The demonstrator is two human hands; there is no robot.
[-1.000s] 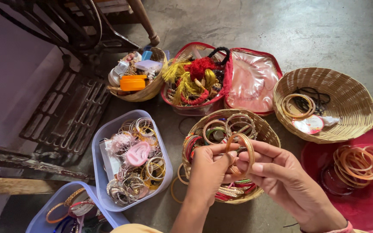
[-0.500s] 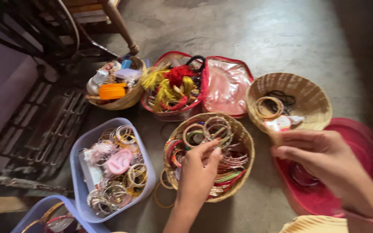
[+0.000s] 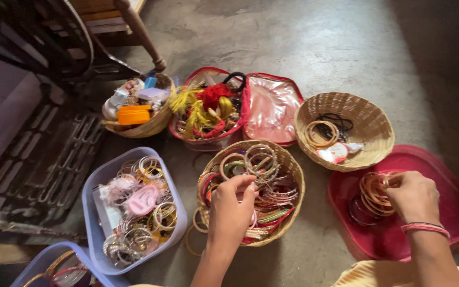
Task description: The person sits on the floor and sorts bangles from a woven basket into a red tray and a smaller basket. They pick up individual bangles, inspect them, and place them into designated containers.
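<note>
My left hand (image 3: 232, 208) reaches into the middle wicker basket (image 3: 293, 170), which is full of coloured bangles (image 3: 256, 162); its fingertips pinch at the bangles inside, and what they grip is hidden. My right hand (image 3: 413, 195) rests over the red tray (image 3: 452, 212). Its fingers touch the stack of orange-brown bangles (image 3: 374, 192) lying there. A pink band circles my right wrist.
An almost empty wicker basket (image 3: 367, 119) with a few bangles stands at the back right. A red zip pouch (image 3: 216, 106) of tassels and a small basket (image 3: 134, 109) of odds sit behind. Two lilac plastic tubs (image 3: 94, 191) of bangles lie left, by dark metal furniture.
My right hand carried the orange bangle away from the middle basket to the red tray and set it on the stack. My left hand dropped back into the basket. The view shifted right.
</note>
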